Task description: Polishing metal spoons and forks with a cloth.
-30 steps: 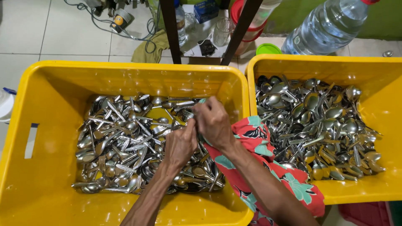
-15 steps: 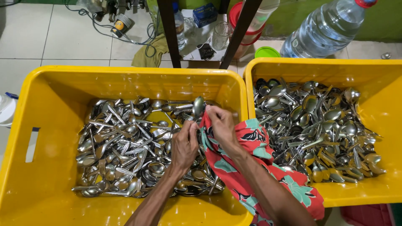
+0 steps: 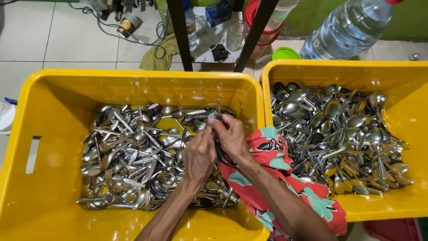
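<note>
Head view: a metal utensil (image 3: 218, 109) is pinched upright in the red floral cloth (image 3: 272, 156) by closed fingers of the left hand (image 3: 199, 154) and right hand (image 3: 232, 136), above the left yellow crate (image 3: 133, 85) of cutlery

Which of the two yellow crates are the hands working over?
The left yellow crate: both the left hand and right hand sit above its cutlery, with the patterned red cloth. The right yellow crate is untouched.
</note>
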